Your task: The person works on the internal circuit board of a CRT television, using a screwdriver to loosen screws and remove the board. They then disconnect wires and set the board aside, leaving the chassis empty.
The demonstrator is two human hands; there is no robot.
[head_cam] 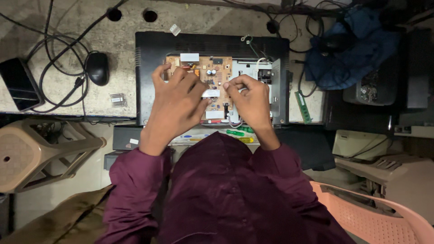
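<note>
While we lean over the grey surface [68,97], both our hands work on a tan circuit board [212,72] that sits inside an opened black device casing [149,54]. Our left hand [177,97] lies over the left half of the board, its fingers spread and curled down, the fingertips touching a small white part [211,93] near the board's middle. Our right hand [250,101] is bent just beside it, the thumb and forefinger pinched together at the same white part, so the two hands almost meet there; whether either one truly grips it we cannot tell. Beyond the right hand a pale metal bracket [271,74] stands in the casing. Just below the hands, at the casing's near edge, lie a green-handled screwdriver [235,133] and a yellow-handled tool [245,139]. Well to the left of the left hand a black computer mouse [97,68] rests among loops of black cable [54,58], with a dark phone [19,88] further out and a small strip of metal pins [118,99] nearer in. To the right of the right hand a green memory stick [303,107] lies on the surface, and beyond it a blue cloth [350,49] is heaped. A beige plastic stool [40,151] stands down at our left, a pink plastic chair [375,212] at our right.
</note>
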